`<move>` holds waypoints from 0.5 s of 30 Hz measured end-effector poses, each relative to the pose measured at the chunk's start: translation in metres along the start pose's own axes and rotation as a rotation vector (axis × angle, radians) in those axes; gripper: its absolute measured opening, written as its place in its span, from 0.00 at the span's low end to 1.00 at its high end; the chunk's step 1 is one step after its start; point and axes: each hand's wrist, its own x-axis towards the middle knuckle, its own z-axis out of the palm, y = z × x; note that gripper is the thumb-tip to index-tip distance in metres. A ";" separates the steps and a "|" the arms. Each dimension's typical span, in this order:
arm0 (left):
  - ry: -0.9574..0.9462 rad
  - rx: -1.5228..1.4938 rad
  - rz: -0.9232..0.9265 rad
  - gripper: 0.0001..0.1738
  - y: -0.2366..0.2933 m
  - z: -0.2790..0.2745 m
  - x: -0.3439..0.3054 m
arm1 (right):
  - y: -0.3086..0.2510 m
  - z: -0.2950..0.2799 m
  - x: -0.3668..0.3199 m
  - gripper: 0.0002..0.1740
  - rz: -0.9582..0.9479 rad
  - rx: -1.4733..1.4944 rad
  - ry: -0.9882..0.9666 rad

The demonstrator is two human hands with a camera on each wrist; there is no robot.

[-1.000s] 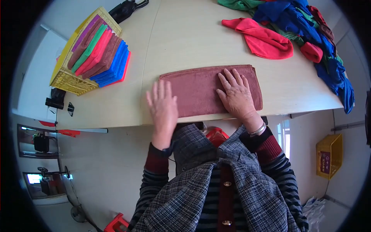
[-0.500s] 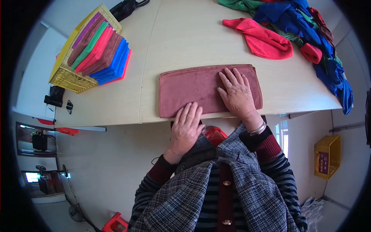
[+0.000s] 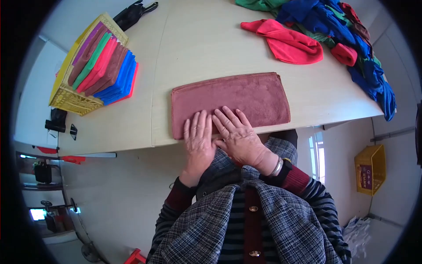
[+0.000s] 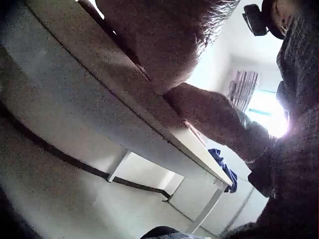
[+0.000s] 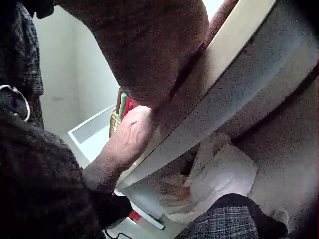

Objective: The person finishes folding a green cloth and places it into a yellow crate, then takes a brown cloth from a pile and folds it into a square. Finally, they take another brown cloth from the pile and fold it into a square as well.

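A brown folded towel (image 3: 228, 94) lies flat along the front edge of the table, its long side facing the person. On its near edge, left of the middle, rests the left hand (image 3: 198, 141), fingers straight and pointing away from the body. The right hand (image 3: 241, 140) lies beside it with fingers spread over the same near edge, and the two thumbs come close together. Neither hand grips anything. In the right wrist view the left hand (image 5: 129, 134) shows beyond the dark underside of the right hand, at the table edge.
A yellow basket (image 3: 81, 105) at the left holds folded towels (image 3: 103, 66) in several colours. Loose cloths (image 3: 325, 22) are heaped at the far right, with a red cloth (image 3: 292, 42) before them. A black object (image 3: 132, 15) lies at the back. Another yellow basket (image 3: 370, 169) stands at right.
The left hand came down from the towel's left end onto its near edge. The right hand slid from the towel's right part toward the body and left, beside the left hand.
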 end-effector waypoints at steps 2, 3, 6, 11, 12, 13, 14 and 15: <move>-0.011 -0.024 -0.016 0.37 -0.004 -0.003 -0.007 | 0.005 0.000 -0.013 0.39 0.012 0.053 -0.033; -0.011 -0.036 -0.036 0.38 -0.007 -0.005 -0.011 | 0.010 -0.004 -0.019 0.39 0.025 0.037 -0.040; -0.005 -0.041 -0.060 0.40 -0.017 -0.007 -0.016 | 0.025 -0.015 -0.034 0.40 0.043 0.001 -0.048; 0.007 -0.028 -0.082 0.41 -0.025 -0.008 -0.022 | 0.048 -0.035 -0.071 0.38 0.222 -0.069 -0.039; 0.010 -0.026 -0.089 0.40 -0.027 -0.009 -0.023 | 0.053 -0.039 -0.077 0.37 0.285 -0.081 -0.033; 0.013 -0.027 -0.087 0.40 -0.029 -0.010 -0.024 | 0.058 -0.042 -0.082 0.37 0.348 -0.092 -0.027; 0.013 -0.036 -0.126 0.39 -0.032 -0.011 -0.026 | 0.064 -0.046 -0.088 0.37 0.348 -0.094 -0.023; 0.014 -0.043 -0.166 0.38 -0.035 -0.013 -0.027 | 0.071 -0.050 -0.093 0.36 0.394 -0.105 -0.009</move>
